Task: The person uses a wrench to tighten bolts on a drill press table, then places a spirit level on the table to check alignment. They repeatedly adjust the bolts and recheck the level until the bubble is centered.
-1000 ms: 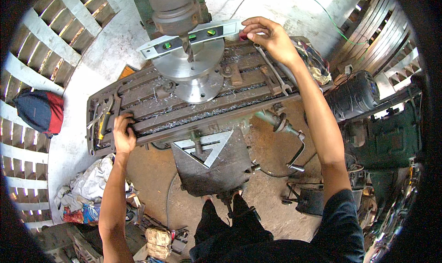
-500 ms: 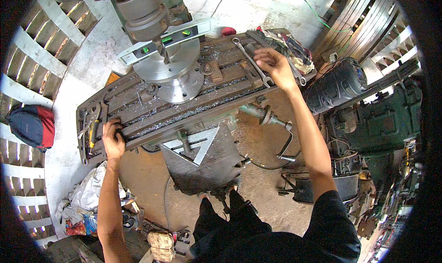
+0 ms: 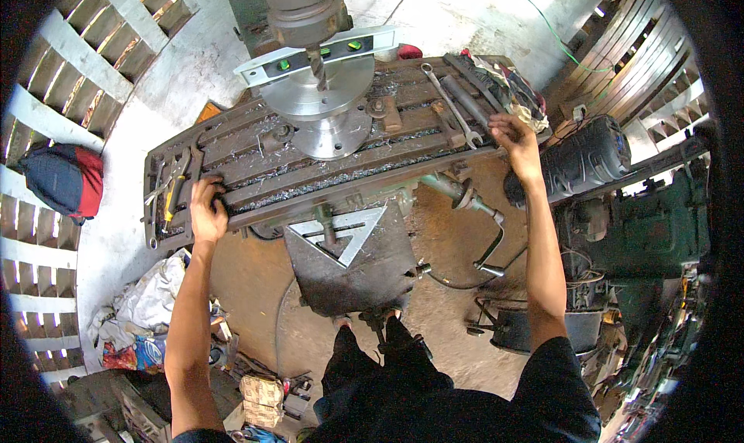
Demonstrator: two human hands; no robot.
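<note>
My left hand (image 3: 208, 210) rests at the near left edge of the slotted machine table (image 3: 263, 201), fingers bent and apart, holding nothing visible. Close beside it lie a yellow-handled tool (image 3: 173, 198) and pliers (image 3: 180, 164). At the table's right end my right hand (image 3: 516, 142) closes on the near end of a dark grey bar (image 3: 465, 98); the hand hides that end. A combination wrench (image 3: 449, 106) lies just left of the bar. Mid-table, a round metal flange (image 3: 333, 133) stands under a drill bit (image 3: 317, 69), with a spirit level (image 3: 318, 55) laid across its top disc.
Metal chips fill the table's slots. A triangular square (image 3: 341, 237) lies on the machine's black front cover. A crank handle (image 3: 493, 245) juts out at the front right. Rags (image 3: 527, 102) lie at the right end; a black cylindrical case (image 3: 577, 160) stands beyond.
My right hand has come down and nearer, from above the wrench to the bar's near end. My left hand stays at the table edge. The whole view has shifted slightly.
</note>
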